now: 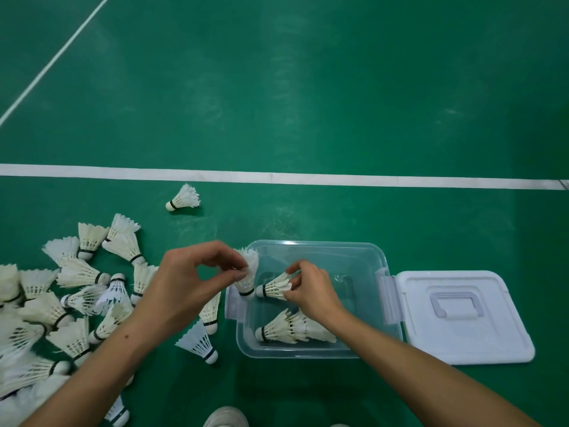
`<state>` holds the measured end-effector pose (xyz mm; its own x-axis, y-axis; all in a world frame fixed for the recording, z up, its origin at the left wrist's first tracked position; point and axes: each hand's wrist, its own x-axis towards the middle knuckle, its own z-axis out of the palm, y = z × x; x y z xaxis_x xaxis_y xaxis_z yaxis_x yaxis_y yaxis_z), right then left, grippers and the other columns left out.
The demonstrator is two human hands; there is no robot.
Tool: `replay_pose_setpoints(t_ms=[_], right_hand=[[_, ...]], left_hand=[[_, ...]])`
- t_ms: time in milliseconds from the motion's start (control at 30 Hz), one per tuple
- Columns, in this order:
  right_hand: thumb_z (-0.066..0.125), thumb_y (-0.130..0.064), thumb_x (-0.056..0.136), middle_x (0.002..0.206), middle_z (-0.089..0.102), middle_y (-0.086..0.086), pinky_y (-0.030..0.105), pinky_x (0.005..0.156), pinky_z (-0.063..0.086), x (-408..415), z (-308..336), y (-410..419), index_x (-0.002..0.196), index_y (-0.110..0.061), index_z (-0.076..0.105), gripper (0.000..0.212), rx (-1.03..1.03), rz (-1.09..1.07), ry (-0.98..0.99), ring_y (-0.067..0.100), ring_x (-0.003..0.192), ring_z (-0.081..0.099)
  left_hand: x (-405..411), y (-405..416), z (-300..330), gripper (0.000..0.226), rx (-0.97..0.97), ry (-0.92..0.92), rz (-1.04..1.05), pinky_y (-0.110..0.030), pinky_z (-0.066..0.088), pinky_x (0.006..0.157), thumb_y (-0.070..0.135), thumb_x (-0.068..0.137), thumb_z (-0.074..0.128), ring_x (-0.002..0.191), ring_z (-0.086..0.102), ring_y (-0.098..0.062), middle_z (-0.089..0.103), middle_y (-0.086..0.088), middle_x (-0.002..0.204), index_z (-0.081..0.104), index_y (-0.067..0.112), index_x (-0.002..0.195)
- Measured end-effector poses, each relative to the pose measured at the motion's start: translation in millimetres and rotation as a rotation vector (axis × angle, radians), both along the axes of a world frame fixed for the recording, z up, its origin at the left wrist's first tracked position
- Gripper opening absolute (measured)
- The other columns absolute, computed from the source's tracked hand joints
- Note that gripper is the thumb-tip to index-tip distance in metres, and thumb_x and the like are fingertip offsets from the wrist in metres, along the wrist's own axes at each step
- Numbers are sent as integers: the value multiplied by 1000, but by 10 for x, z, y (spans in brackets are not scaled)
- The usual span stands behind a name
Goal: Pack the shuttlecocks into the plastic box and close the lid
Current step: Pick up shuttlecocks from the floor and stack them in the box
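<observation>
Forearms reach in from the bottom edge, both bare, toward a clear plastic box (363, 349) that sits on the green court floor (308, 87). Inside it, near the front wall, 2 shuttlecocks (289, 329) lie on their sides with corks pointing left. Above them the right hand (311, 291) is inside the box, its fingertips pinching the feather skirt of a third shuttlecock (275, 287), which lies nearly flat with its cork to the left. The left hand (187, 282) hovers just over the box's left rim, thumb and fingers pinching the feathers of another shuttlecock (248, 272) that hangs cork-down at that rim. Both held shuttlecocks are close together, almost touching, between the 2 hands. The box's white lid (462, 318) lies flat on the floor just to the right, touching the box at its latch side, handle recess facing up. Left of the box a loose pile of shuttlecocks (61, 303) spreads over the floor toward the frame's left edge, partly under the left forearm. One stray shuttlecock (184, 198) lies apart from the pile, near the wide white court line (369, 179) that crosses behind everything. A white shoe tip (226, 417) shows at the bottom edge.
</observation>
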<state>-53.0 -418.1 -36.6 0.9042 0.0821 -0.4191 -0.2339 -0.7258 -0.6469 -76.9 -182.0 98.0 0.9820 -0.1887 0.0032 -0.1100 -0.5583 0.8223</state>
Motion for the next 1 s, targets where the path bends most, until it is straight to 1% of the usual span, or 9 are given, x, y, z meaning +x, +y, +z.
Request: replay_pose_setpoints(t_ms=[200,333,467,567,633,767,867,933,1000], right_hand=[[85,-15,85,95,71,-7,25,76,61,-27,169,-140,126,-16,63,47,56,7,9,7,86,70],[88,-19,83,101,73,-10,27,83,62,-110,617,-350,124,-20,67,46,156,-39,-86,4,88,72],[87,-20,83,112,74,-17,20,95,56,-203,1112,-415,125,-30,66,48,297,62,-230,1,109,68],[84,-28,87,112,72,-21,23,102,53,-205,1116,-371,133,-36,60,52,207,174,-284,-1,114,65],[83,-32,87,107,73,-20,33,100,56,-194,1036,-357,134,-38,58,53,167,158,-298,0,109,67],[82,-35,88,108,74,-19,39,92,58,-199,920,-419,123,-36,66,39,66,195,-410,2,105,67],[83,-33,88,106,76,-16,35,89,60,-239,871,-544,118,-29,73,32,-78,117,-452,2,96,68],[82,-31,89,102,77,-13,27,84,60,-271,808,-621,116,-24,74,29,-164,59,-447,2,87,68],[81,-30,90,98,77,-9,26,81,60,-285,705,-655,114,-21,73,26,-223,28,-428,7,84,69]], left_hand=[[44,3,20,16,24,-14,-150,-29,53,87,18,87,83,96,72,-15,76,13,94,75,32,92],[163,-99,23,23,32,49,-267,-29,50,95,25,91,79,105,70,-9,76,17,99,64,34,106],[319,-309,-12,31,120,97,-410,-38,48,102,32,95,74,115,64,-3,74,24,104,54,38,118],[398,-453,-29,33,87,97,-447,-42,49,104,30,95,75,115,65,-4,74,22,105,54,34,121],[423,-515,-40,31,41,89,-425,-41,50,103,27,94,77,112,68,-7,75,18,103,58,30,118],[439,-546,-119,28,-3,47,-389,-40,54,101,21,91,81,110,69,-12,73,15,107,64,28,113],[417,-531,-183,38,-23,44,-335,-33,55,103,17,88,83,116,67,-11,70,17,119,64,28,120],[375,-518,-230,44,-38,95,-284,-29,56,103,16,88,82,117,66,-8,67,18,125,62,31,124],[313,-540,-297,50,-47,184,-254,-30,57,102,14,89,82,115,67,-5,64,18,129,59,32,129]])
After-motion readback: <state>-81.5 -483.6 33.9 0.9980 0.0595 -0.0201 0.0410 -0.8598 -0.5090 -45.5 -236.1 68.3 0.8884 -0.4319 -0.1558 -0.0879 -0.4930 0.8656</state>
